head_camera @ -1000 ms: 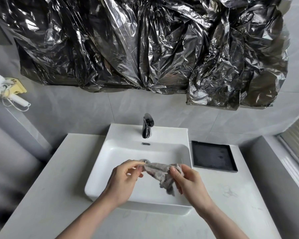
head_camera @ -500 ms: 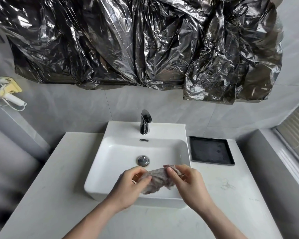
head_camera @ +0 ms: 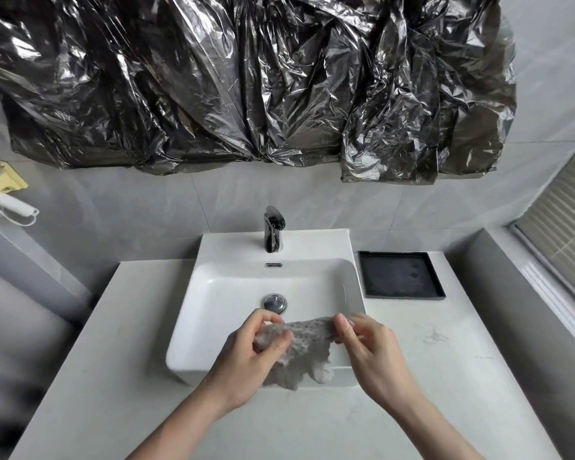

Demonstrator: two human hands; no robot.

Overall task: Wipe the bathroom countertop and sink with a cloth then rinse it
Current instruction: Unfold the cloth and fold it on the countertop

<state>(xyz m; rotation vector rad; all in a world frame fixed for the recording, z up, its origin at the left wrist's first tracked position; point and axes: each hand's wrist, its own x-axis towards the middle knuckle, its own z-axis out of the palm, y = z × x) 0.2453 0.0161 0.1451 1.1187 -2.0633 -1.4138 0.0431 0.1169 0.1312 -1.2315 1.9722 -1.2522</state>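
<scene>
Grey tiled bathroom wall w/ crinkled black plastic sheeting (head_camera: pixel 246 81) hung across the top; below it a white marble-look table (head_camera: pixel 90 353) carrying a white rectangular sink (head_camera: pixel 213 293).

Head view: left hand (head_camera: pixel 246 356) and right hand (head_camera: pixel 372 353) are both over the front part of the sink, holding a grey waffle-texture cloth (head_camera: pixel 299 346) between them. Left fingers (head_camera: pixel 276 343) are curled, thumb and forefinger pinching the cloth's left end, some fabric bunched in the palm. Right fingers (head_camera: pixel 342 327) are pinched narrow on the cloth's upper right corner, other fingers loosely bent. Cloth is stretched roughly left-right between the two pinches, top edge about level; lower part hangs down over the sink's front rim, ragged edge pointing toward the person.

Chrome drain plug (head_camera: pixel 274 302) sits just behind the hands. Black faucet (head_camera: pixel 273 232) at sink's back, no water visible. Black square tray (head_camera: pixel 400 275) on table right of sink. White hairdryer-type thing w/ cord (head_camera: pixel 4 200) on left wall.
</scene>
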